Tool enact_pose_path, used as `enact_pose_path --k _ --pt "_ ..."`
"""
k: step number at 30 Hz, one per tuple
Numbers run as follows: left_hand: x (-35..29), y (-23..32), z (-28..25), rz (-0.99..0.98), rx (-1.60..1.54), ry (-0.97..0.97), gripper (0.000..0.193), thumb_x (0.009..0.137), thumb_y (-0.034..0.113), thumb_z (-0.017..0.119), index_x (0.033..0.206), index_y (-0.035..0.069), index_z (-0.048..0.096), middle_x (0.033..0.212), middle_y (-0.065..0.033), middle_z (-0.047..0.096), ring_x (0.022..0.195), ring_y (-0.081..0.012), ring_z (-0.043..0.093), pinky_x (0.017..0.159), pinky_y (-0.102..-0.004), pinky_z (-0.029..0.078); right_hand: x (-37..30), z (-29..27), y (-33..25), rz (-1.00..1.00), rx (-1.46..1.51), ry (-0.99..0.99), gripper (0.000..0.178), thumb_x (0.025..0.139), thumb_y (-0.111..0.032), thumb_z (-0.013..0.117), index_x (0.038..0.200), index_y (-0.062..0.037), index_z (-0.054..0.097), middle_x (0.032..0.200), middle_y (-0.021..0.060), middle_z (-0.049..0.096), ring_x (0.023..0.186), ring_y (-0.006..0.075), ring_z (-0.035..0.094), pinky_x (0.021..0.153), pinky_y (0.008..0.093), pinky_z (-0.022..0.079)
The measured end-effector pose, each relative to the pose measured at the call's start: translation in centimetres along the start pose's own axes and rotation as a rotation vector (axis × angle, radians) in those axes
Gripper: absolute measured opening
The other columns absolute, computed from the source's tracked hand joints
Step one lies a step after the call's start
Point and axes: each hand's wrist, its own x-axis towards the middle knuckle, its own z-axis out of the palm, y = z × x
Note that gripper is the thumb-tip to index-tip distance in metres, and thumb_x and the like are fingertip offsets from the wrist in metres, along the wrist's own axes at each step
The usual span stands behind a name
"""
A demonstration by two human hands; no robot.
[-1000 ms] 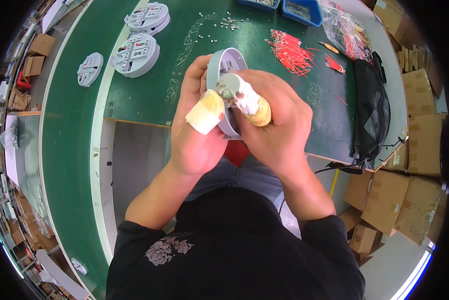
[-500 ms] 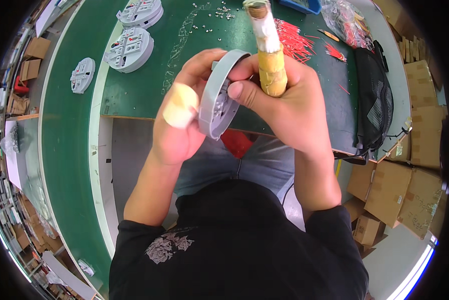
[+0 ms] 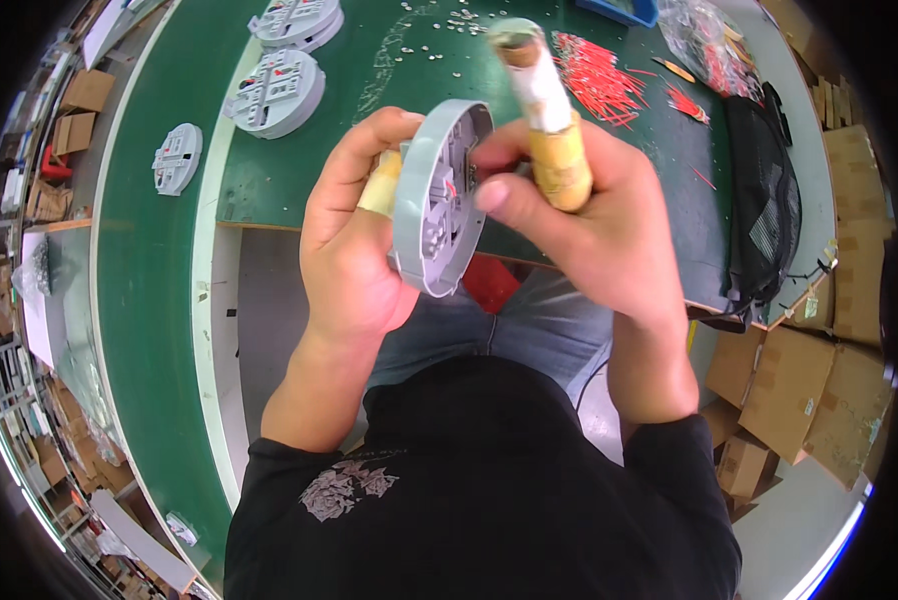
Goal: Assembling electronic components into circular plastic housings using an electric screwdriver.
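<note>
My left hand (image 3: 354, 240) is closed round a shallow round grey plastic housing (image 3: 404, 215), tilted up on its edge. Its inside, with moulded parts and a small red piece, faces my right hand. A pale yellow wrap (image 3: 380, 187) shows at the left thumb, against the housing's outer side. In my right hand (image 3: 609, 220) a tape-wrapped cylinder (image 3: 554, 140), yellow below and white above, juts up between thumb and forefinger; its lower end is hidden. The right thumb and a bent forefinger are at the housing's open side; whether they pinch something there is hidden.
Similar grey housings (image 3: 279, 95) sit on the green table (image 3: 259, 190) at the back left, and another grey piece (image 3: 177, 160) lies farther left. Small metal bits, red wires (image 3: 599, 85), a blue tray (image 3: 624, 8) and a black mesh bag (image 3: 764, 200) lie beyond my hands. Cartons (image 3: 784, 380) are stacked right.
The housing has turned so that more of its inside shows. My left thumb has lowered against its outside, and my right fingers have drawn slightly back to the right with the cylinder.
</note>
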Motion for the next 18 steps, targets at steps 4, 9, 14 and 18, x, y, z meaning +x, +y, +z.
enact_pose_path --k 4,9,14,18 --pt "0.4 0.8 0.9 0.105 0.077 0.139 0.048 0.089 -0.009 0.039 0.134 0.0 0.053 0.125 -0.0145 0.062 0.113 -0.0239 0.065 0.097 -0.0369 0.055 -1.0 -0.7 -0.2 0.067 -0.332 -0.031 0.02 0.086 -0.007 0.077 0.103 -0.0007 0.068 0.09 0.0091 0.07 0.08 0.0174 0.066 0.073 0.0323 0.052" --pt "0.2 0.8 1.4 0.102 0.087 0.294 0.048 0.09 -0.01 0.039 0.135 0.003 0.052 0.125 -0.0141 0.062 0.112 -0.024 0.065 0.097 -0.0374 0.055 -2.5 0.4 0.0 0.023 -0.563 -0.041 0.022 0.084 -0.008 0.076 0.104 -0.0034 0.067 0.09 0.0167 0.067 0.08 0.0345 0.066 0.072 0.0402 0.051" --pt "0.4 0.8 1.5 0.039 0.044 0.284 0.051 0.089 -0.008 0.04 0.138 0.001 0.05 0.13 -0.0148 0.059 0.117 -0.0236 0.063 0.1 -0.0378 0.053 -2.7 0.8 0.5 0.024 -0.574 -0.006 0.021 0.084 -0.008 0.075 0.103 -0.0041 0.067 0.093 0.0168 0.067 0.082 0.0395 0.063 0.072 0.0427 0.051" --pt "0.2 0.9 1.6 -0.003 0.009 0.25 0.053 0.088 -0.007 0.04 0.14 -0.001 0.048 0.132 -0.0147 0.057 0.119 -0.0227 0.061 0.101 -0.0374 0.051 -2.6 0.7 0.8 0.003 -0.571 0.016 0.022 0.084 -0.008 0.075 0.104 -0.0044 0.067 0.094 0.0164 0.068 0.083 0.0391 0.064 0.072 0.0429 0.051"
